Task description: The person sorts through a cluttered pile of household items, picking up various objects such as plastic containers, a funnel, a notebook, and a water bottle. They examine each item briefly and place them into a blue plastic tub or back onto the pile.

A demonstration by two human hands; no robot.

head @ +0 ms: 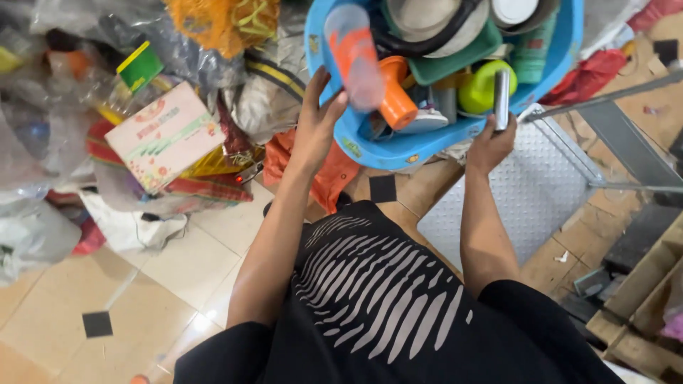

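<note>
Head view, looking down. The left hand (pixel 316 124) is raised to the rim of a blue plastic basin (pixel 398 151); its grip is closed around the lower part of a translucent plastic bottle (pixel 353 57) with an orange band, which is held upright over the basin's near edge. The right hand (pixel 491 142) is closed on a slim metallic cylinder (pixel 501 99), pinched near its lower end and held upright at the basin's rim. The basin is seen crammed with an orange funnel-shaped piece (pixel 395 99), a green tray (pixel 455 60) and a yellow-green cup (pixel 484 85). The bottle is judged light, thin-walled and somewhat smooth, best gripped around its middle; the cylinder is judged stiff and slippery. A printed cardboard box (pixel 165 135) lies among plastic bags at left, above the tiled floor (pixel 178 263).
</note>
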